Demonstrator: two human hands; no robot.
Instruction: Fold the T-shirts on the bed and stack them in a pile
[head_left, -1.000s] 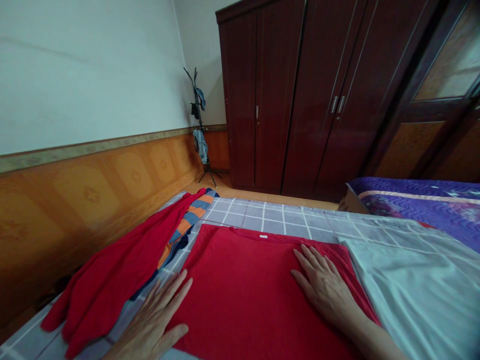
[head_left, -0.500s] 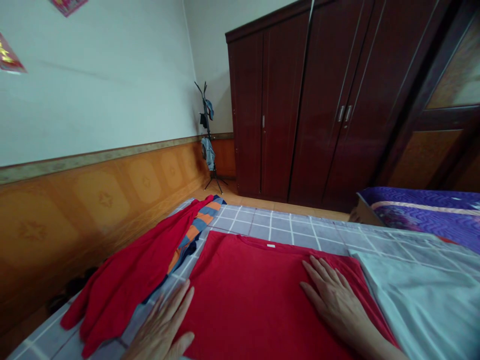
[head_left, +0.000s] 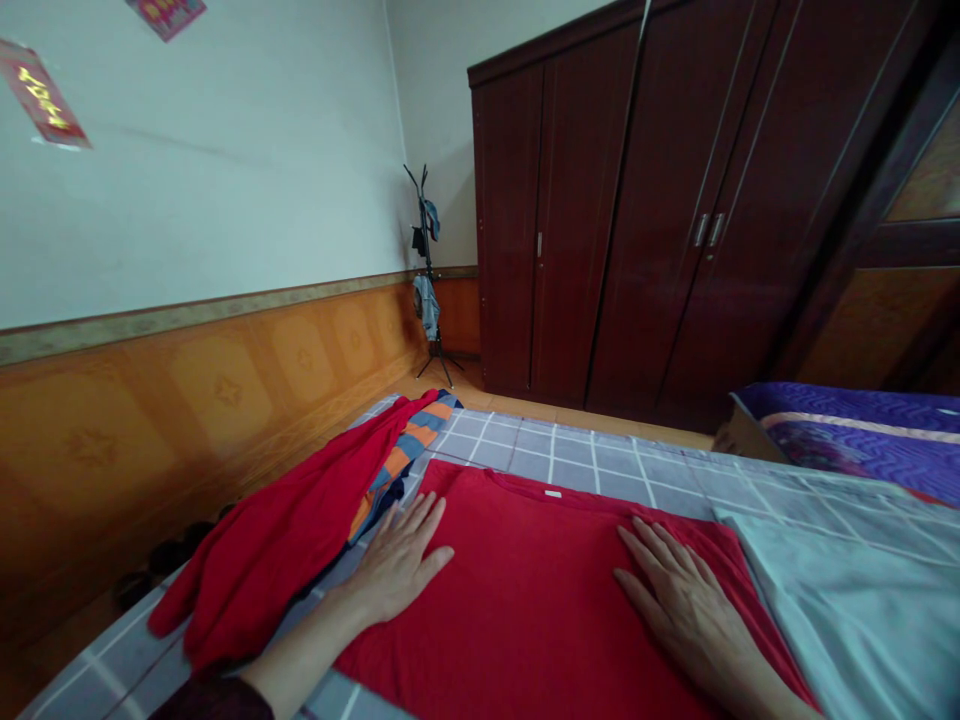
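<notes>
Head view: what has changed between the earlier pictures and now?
The left hand moved forward along the left edge of the red shirt, toward its far corner. The camera view swung left. Neither of the hands took hold of anything. The right hand stayed on the shirt, which still lies spread out.

Home, looks like a bedrm: big dk wood wardrobe (head_left: 555, 230) at back, coat rack (head_left: 430, 262) w/ clothes (head_left: 427, 306), checked sheet (head_left: 574, 445) up front, purple quilt (head_left: 862, 402) at R, red decoration (head_left: 43, 95) w/ gold lettering on L wall (head_left: 225, 200).
</notes>
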